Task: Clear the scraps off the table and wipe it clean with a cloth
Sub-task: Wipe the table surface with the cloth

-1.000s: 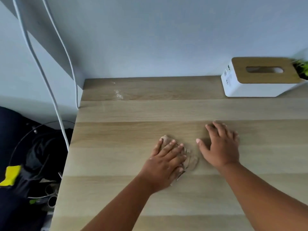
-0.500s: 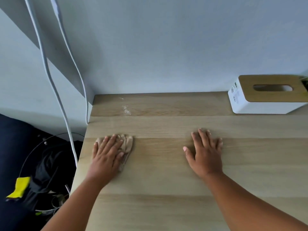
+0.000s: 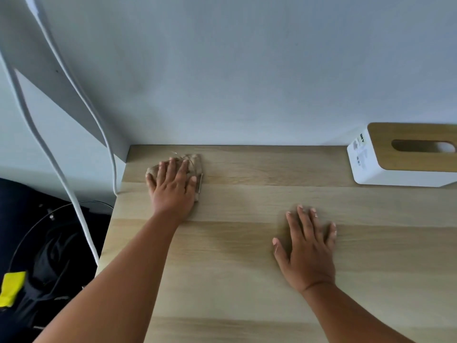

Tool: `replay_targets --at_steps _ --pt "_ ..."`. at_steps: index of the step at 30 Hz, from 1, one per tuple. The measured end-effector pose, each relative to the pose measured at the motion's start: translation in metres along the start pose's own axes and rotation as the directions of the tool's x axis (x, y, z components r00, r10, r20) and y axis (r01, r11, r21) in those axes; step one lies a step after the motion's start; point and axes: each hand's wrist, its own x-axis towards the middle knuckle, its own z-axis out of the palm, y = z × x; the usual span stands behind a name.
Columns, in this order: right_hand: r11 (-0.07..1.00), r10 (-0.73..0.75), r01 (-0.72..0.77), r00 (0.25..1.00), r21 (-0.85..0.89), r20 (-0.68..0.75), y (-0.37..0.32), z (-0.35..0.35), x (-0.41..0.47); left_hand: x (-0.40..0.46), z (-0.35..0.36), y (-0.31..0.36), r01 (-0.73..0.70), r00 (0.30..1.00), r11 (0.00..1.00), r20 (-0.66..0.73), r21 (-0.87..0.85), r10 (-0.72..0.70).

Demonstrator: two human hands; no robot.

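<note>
The wiping step is judged to be in hand: a crumpled beige cloth (image 3: 191, 162) is pressed flat under the left hand (image 3: 173, 188) near the far left corner of the table (image 3: 247, 280), close to the far edge where the wall is met. The fingers of that hand are laid straight and spread over the cloth, not curled round it. The right hand (image 3: 306, 251) is rested palm down on bare wood nearer the middle of the table, fingers spread, nothing held. A few pale specks (image 3: 175, 152), thought to be leftover scraps, are seen just beyond the cloth at the far edge. A white tissue box (image 3: 385, 167) with a wooden lid is stood at the far right edge, well apart from both hands. For the next move, steady downward pressure is called for while the specks are gathered out of the corner
</note>
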Motion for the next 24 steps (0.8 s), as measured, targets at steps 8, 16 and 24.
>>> replay_targets --at_steps 8,16,24 --pt "1.000 -0.019 0.019 0.999 0.005 -0.038 0.004 0.007 -0.001 -0.027 -0.007 -0.051 -0.534 0.845 0.845 0.010 -0.031 0.534" --pt "0.999 -0.028 0.029 0.998 0.016 -0.063 0.003 0.008 0.001 0.046 -0.014 -0.033 0.075 0.995 0.997 -0.070 -0.003 -0.075" --pt "1.000 -0.028 0.029 0.998 0.010 -0.054 0.005 0.008 0.001 -0.014 0.010 0.033 -0.439 0.898 0.898 0.059 0.028 0.437"
